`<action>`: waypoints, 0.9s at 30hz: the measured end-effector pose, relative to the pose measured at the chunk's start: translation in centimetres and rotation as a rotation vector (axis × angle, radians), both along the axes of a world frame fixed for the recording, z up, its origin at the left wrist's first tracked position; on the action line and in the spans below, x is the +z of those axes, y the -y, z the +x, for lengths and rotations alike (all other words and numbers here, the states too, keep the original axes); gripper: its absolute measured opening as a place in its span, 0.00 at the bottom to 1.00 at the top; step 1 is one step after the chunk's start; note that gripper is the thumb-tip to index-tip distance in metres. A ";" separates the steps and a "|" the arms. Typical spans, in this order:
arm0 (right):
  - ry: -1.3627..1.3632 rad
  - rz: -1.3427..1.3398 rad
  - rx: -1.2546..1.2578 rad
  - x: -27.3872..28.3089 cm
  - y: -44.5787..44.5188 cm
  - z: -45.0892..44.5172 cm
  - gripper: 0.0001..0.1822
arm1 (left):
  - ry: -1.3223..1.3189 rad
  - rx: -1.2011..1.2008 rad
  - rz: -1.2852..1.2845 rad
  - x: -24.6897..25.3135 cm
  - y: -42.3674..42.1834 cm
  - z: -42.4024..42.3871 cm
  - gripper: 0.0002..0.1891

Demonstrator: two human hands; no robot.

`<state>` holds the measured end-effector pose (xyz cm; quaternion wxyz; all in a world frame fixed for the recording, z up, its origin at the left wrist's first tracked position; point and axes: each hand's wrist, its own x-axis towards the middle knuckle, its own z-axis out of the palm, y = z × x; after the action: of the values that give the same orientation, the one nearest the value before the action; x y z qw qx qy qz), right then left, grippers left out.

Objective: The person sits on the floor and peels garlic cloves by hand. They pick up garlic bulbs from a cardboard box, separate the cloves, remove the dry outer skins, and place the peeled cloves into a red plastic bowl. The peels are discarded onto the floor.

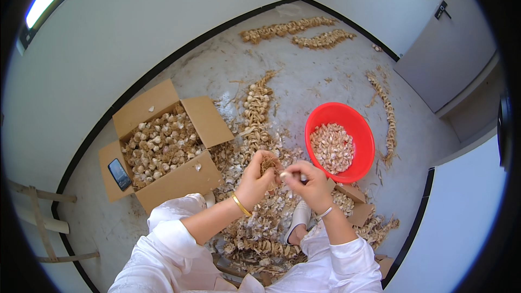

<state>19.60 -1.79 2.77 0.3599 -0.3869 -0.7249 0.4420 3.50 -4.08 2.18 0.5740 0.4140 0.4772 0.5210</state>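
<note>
My left hand (256, 181) is closed around a garlic bulb (267, 163) whose dry brown roots face up. Just right of it, my right hand (307, 183) pinches a pale garlic clove (285, 176) between thumb and fingertips. Loose garlic cloves (331, 148) lie in a red plastic basin (363, 130) beyond my right hand. An opened cardboard box (183, 177) on the left is filled with whole garlic bulbs (160, 142). Papery garlic skins (272, 207) cover the floor below both hands.
A garlic braid (256, 110) lies ahead; another (384, 110) curves right of the basin, and two more lie near the far wall. A phone (119, 174) rests on a box flap. A small cardboard box (360, 213) holds cloves by my clog (300, 216). A wooden frame (42, 228) stands left.
</note>
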 end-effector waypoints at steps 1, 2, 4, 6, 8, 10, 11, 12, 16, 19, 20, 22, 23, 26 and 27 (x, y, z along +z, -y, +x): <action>-0.146 -0.193 -0.061 0.0 0.1 -0.1 0.08 | 0.242 0.005 -0.120 0.4 0.0 0.0 0.06; -0.292 -0.385 -0.122 0.3 0.3 -0.2 0.07 | 0.239 -0.032 -0.099 0.5 0.0 -0.3 0.06; -0.394 -0.605 -0.191 0.5 0.6 -0.4 0.08 | 0.128 -0.141 -0.081 0.5 -0.1 -0.3 0.08; -0.297 -0.524 -0.149 -0.2 0.9 -0.7 0.07 | 0.022 -0.196 -0.059 0.6 0.0 -0.1 0.09; -0.186 -0.452 -0.095 -0.4 1.1 -0.6 0.07 | 0.064 -0.211 -0.072 -0.4 -0.2 -0.3 0.09; -0.245 -0.489 -0.006 0.2 1.0 -0.3 0.07 | 0.189 -0.242 -0.145 -0.6 -0.5 -1.0 0.09; -0.275 -0.508 0.038 0.4 1.0 -0.1 0.06 | 0.259 -0.267 -0.181 -0.6 -0.5 -1.0 0.08; -0.302 -0.519 0.026 0.4 1.1 0.0 0.06 | 0.330 -0.291 -0.217 -0.5 -0.4 -1.0 0.08; -0.393 -0.635 -0.038 0.0 0.7 1.1 0.06 | 0.659 -0.380 -0.355 -1.0 -0.1 -0.8 0.07; -0.146 -0.627 -0.081 -1.6 -0.8 4.9 0.07 | 0.726 -0.402 -0.376 -1.5 0.0 -0.7 0.09; 0.069 -0.483 -0.102 -3.1 -1.2 6.7 0.08 | 0.701 -0.388 -0.388 -1.1 0.0 -0.3 0.10; 0.642 -0.249 -0.114 -3.5 -1.5 8.9 0.09 | 0.663 -0.357 -0.396 -0.7 0.1 -0.4 0.11; 1.002 -0.149 -0.108 -3.2 -1.6 9.7 0.09 | 0.653 -0.347 -0.393 -0.7 0.1 -0.5 0.11; 1.497 -0.335 -0.143 -4.8 -1.5 13.7 0.16 | 0.572 -0.369 -0.347 -0.3 0.2 0.5 0.11; 1.363 -0.249 -0.175 -3.9 -1.4 13.2 0.17 | 0.527 -0.369 -0.323 -0.3 0.2 0.6 0.11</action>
<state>32.76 -0.37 -1.15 -0.1877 -0.6732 -0.6993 0.1499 4.13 -4.29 1.92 0.8197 0.2487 0.3061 0.4153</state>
